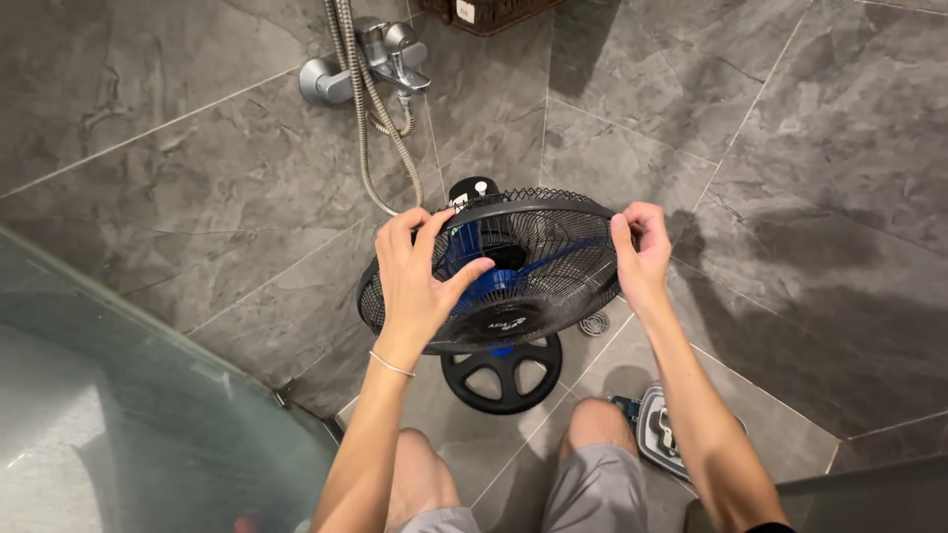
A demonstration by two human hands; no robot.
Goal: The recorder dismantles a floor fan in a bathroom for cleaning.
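A black electric fan (523,286) with a wire cage and blue blades stands on its round black base (502,373) on the grey tiled floor. My left hand (420,276) lies spread over the left side of the front cage, thumb toward the middle. At the cage's upper right rim, my right hand (640,255) pinches the edge. My bare knees show below the fan.
A chrome shower mixer (370,61) with a metal hose (380,138) is fixed to the tiled wall behind the fan. A floor drain (593,323) lies right of the base. A sandal (660,432) sits by my right knee. A glass panel (148,415) curves at left.
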